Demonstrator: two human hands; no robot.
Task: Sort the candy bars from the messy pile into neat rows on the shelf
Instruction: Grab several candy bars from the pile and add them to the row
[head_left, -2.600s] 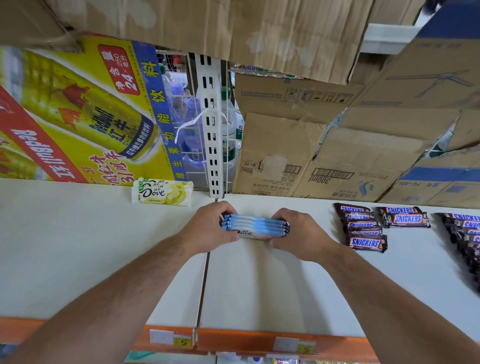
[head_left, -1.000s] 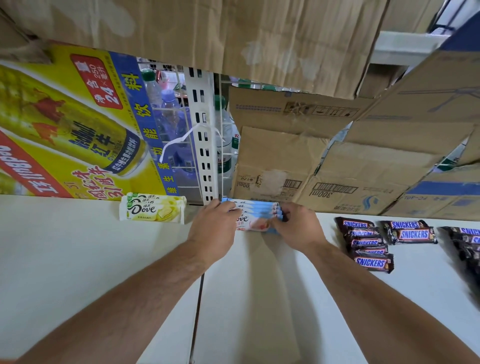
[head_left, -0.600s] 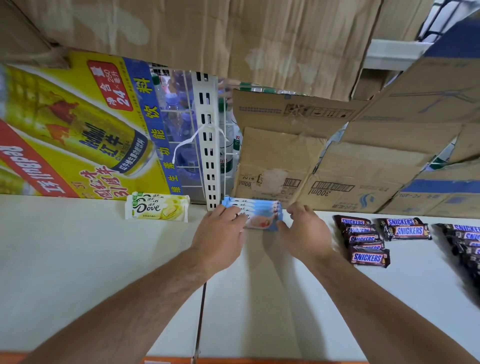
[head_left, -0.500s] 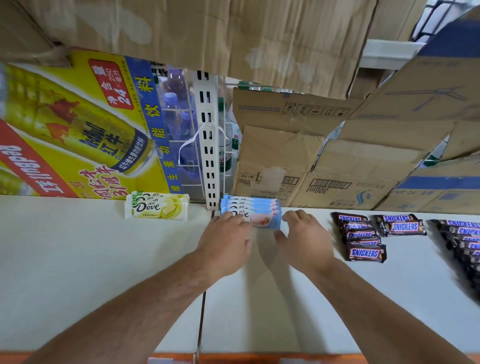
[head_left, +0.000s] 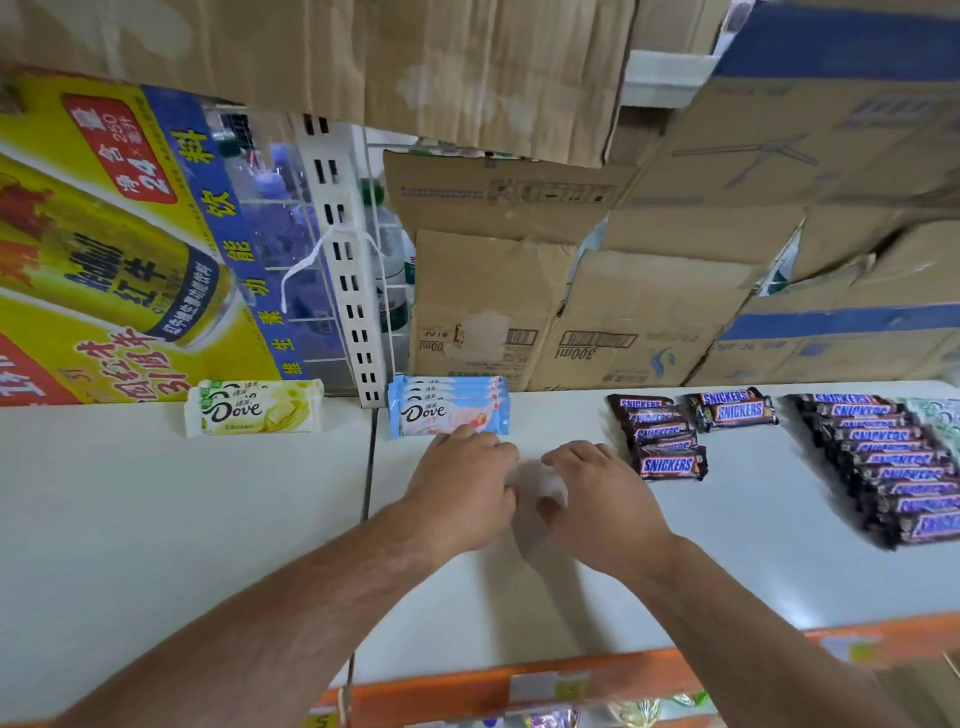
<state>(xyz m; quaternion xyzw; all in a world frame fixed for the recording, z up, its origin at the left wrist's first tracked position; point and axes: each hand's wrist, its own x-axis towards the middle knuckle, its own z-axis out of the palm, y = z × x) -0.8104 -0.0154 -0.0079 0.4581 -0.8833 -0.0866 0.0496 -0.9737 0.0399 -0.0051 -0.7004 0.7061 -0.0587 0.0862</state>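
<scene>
Empty, loosely curled: left hand, right hand, near glossy blue Dove bars

blue Dove 4 | yellow Dove 2 | Snickers 7 (plus blurred row)

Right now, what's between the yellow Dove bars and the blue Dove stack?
Head view: between the yellow Dove bars and the blue Dove stack stands the foot of the white slotted upright, with a seam in the shelf running forward from it.
</scene>
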